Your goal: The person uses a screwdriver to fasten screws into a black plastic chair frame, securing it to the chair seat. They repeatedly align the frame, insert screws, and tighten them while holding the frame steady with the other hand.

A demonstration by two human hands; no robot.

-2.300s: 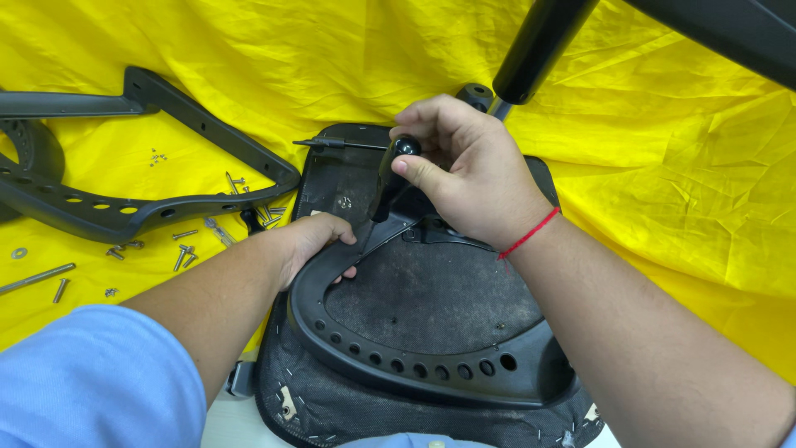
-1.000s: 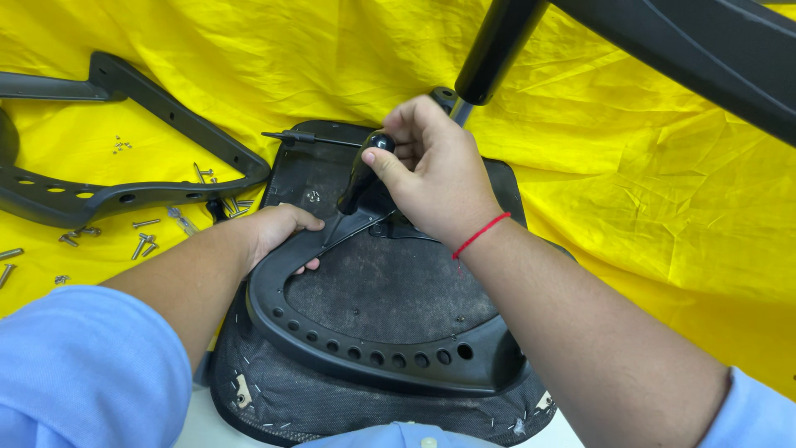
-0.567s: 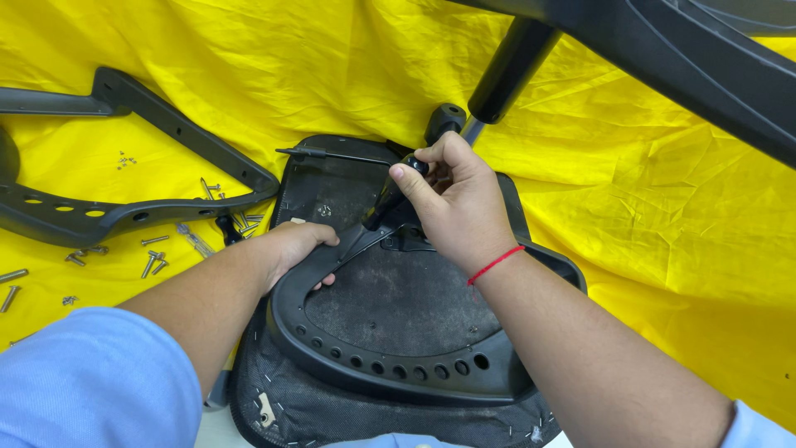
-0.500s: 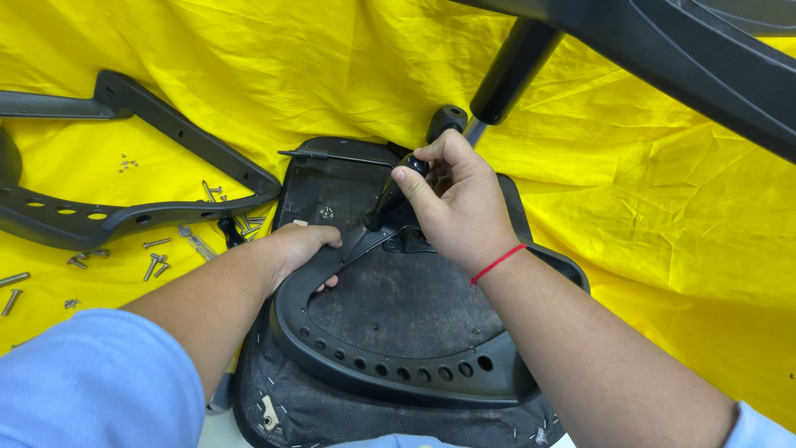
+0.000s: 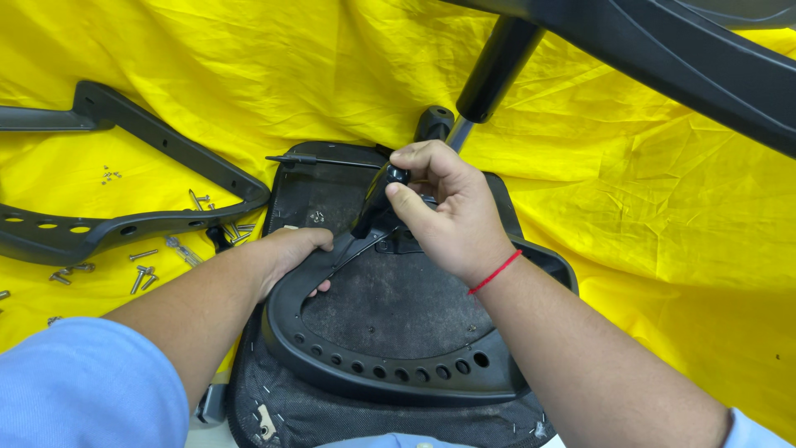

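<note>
An upturned black chair seat (image 5: 390, 315) lies on a yellow cloth (image 5: 647, 207), with a curved black plastic bracket (image 5: 390, 369) on top of it. My left hand (image 5: 290, 253) presses down on the bracket's left arm. My right hand (image 5: 444, 211), a red thread at its wrist, grips the black handle of a screwdriver (image 5: 373, 199) that stands tilted, tip down near the bracket's upper left end. The tip itself is hidden behind the bracket and my fingers.
A black chair armrest frame (image 5: 124, 203) lies to the left on the cloth. Several loose screws (image 5: 157, 257) are scattered beside it. A thin black rod (image 5: 323, 160) rests at the seat's far edge. A black chair column (image 5: 497, 70) and base leg (image 5: 663, 58) overhang the top right.
My view has shifted a little, so the seat sits lower in frame. My right hand has stayed on the screwdriver, turning slightly, and my left hand keeps pressing the bracket.
</note>
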